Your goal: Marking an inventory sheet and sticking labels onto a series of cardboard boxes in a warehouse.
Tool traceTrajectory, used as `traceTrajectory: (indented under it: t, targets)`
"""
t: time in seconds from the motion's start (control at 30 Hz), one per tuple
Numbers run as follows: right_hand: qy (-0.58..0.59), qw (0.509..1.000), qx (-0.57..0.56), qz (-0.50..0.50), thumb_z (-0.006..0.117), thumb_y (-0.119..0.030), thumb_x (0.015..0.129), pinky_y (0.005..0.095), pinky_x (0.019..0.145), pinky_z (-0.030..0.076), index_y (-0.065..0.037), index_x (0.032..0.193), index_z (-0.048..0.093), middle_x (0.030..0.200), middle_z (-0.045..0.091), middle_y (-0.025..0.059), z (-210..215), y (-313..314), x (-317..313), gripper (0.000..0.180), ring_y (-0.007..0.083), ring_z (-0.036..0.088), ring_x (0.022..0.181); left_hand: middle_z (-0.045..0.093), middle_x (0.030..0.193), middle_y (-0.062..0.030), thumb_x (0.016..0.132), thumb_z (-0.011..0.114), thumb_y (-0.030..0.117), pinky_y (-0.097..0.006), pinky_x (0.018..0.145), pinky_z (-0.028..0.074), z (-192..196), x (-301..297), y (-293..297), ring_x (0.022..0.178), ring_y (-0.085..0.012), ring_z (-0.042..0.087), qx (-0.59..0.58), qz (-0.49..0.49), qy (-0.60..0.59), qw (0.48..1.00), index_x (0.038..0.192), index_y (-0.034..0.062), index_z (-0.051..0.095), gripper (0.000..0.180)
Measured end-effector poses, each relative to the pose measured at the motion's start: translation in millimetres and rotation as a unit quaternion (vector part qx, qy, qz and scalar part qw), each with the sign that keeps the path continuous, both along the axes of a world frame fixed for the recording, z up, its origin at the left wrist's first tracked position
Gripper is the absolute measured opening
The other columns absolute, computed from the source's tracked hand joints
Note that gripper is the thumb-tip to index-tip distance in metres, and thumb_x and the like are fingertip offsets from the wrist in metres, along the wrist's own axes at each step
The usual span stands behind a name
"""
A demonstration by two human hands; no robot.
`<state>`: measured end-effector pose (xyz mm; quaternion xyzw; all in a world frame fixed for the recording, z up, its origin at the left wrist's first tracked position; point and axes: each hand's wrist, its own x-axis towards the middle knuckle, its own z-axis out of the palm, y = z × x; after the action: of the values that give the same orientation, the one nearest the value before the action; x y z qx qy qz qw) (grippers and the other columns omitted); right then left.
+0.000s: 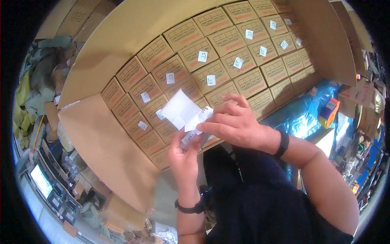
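The labels [177, 110] are at the centre of the frame, held up in front of the lower edge of the open carton [107, 150]. They show as folded white pieces: a plain, pale, roughly square flap stretching to the upper left, a narrower white piece with dark print at its upper right, and another printed part angling down toward the lower left. The flap is slightly mottled and lies at a tilt; how the pieces join is hidden by the fingers.

The left hand [185, 152], below centre, is closed on the lower part, its thumb against the printed side. The right hand [235, 122], right of centre, has thumb and forefinger drawn together at the labels' right side, the other fingers loosely curled; whether it has pinched up a single piece I cannot tell.

Rows of brown boxes [230, 42] fill the carton across the upper middle, many bearing small white stickers [202, 56] set at varied angles. Crinkled blue plastic [298, 112] lies at right.
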<state>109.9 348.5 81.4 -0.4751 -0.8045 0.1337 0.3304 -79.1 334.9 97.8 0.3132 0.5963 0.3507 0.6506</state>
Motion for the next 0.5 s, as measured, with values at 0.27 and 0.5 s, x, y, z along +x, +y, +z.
traceTrajectory:
  t: [0.27, 0.5]
  targets:
    - [0.457, 0.792, -0.165, -0.370, 0.075, -0.009, 0.077, 0.0387, 0.085, 0.044, -0.007, 0.133, 0.039, 0.094, 0.066, 0.0050, -106, 100, 106, 0.066, 0.0221, 0.062, 0.091, 0.059, 0.122, -0.0150, 0.092, 0.055, 0.006, -0.033, 0.095, 0.044, -13, -25, -9, 0.115, -0.0209, 0.053, -0.022, 0.078, -0.019, 0.997, 0.124, -0.0083, 0.055, 0.035]
    - [-0.036, 0.906, -0.163, -0.389, 0.072, -0.013, 0.079, 0.0333, 0.076, 0.047, -0.007, 0.126, 0.050, 0.098, 0.064, 0.0065, -166, 137, 48, 0.053, 0.0169, 0.059, 0.097, 0.057, 0.125, -0.0155, 0.089, 0.057, -0.003, -0.033, 0.095, 0.045, -26, -81, -83, 0.109, -0.0212, 0.057, -0.075, 0.129, 0.127, 0.981, 0.124, -0.0056, 0.056, 0.035]
